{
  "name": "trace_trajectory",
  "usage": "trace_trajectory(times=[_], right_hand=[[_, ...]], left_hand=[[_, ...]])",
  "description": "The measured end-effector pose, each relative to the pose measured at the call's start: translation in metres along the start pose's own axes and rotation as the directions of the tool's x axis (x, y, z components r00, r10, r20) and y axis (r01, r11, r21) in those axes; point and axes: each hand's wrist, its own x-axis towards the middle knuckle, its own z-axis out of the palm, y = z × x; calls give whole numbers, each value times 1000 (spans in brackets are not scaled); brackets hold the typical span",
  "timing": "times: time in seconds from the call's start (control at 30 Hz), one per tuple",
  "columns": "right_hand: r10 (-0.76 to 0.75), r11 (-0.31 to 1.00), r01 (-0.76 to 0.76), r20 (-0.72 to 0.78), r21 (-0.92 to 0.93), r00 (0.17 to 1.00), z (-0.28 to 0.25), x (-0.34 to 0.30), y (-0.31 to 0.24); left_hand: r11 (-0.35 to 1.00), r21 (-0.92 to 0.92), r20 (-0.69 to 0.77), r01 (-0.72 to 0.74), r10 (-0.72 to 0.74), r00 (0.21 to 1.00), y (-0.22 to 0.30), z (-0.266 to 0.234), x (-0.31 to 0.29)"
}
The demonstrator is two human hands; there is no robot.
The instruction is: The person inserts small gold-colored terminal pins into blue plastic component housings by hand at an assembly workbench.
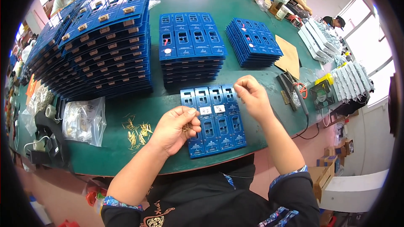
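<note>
Green and wide, the surface (235, 6) fills the head view, with three other people at its far edge and bright windows on the right. Directly before me lies one blue tray (213, 120) with two rows of four pockets. My left hand (174, 128) rests at the tray's left edge, its grip curled together around a small bunch of brass pins (186, 128). My right hand (252, 94) hovers over the tray's upper right corner, thumb and forefinger pinched together; whether a pin sits between them I cannot tell. Loose brass pins (136, 132), too many to count, lie scattered left of the tray, beside one clear bag (84, 120). Three stacks of blue trays (191, 48) stand behind, the leftmost tallest. Right of me sit one small fan (322, 94) and red-handled scissors (299, 88).
</note>
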Motion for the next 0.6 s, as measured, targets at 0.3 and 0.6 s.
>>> trace_trajectory(times=[0.3,0.6], right_hand=[[-5,943,44,119,-329,993,-15,4,25],[-143,844,224,199,-487,970,-17,9,19]], left_hand=[[997,43,87,64,-67,994,-4,23,15],[996,28,66,87,-89,994,-7,16,18]])
